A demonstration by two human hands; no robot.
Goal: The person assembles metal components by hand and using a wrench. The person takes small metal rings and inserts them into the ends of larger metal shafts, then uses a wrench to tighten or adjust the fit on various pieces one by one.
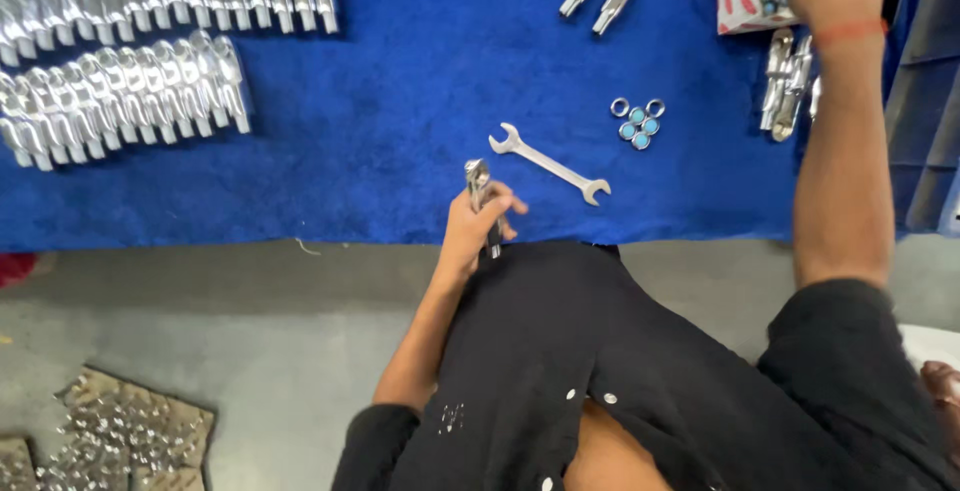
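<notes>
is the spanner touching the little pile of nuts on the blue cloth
Apart. The head view shows bare blue cloth between the spanner and the cluster of nuts, which sits up and to the right of the spanner's near jaw end.

Blue cloth (400, 101) covers the work surface. Below it grey concrete floor (200, 321), a cardboard sheet (110, 431) lower left. Dark blue crates (925, 81) at right edge.
</notes>
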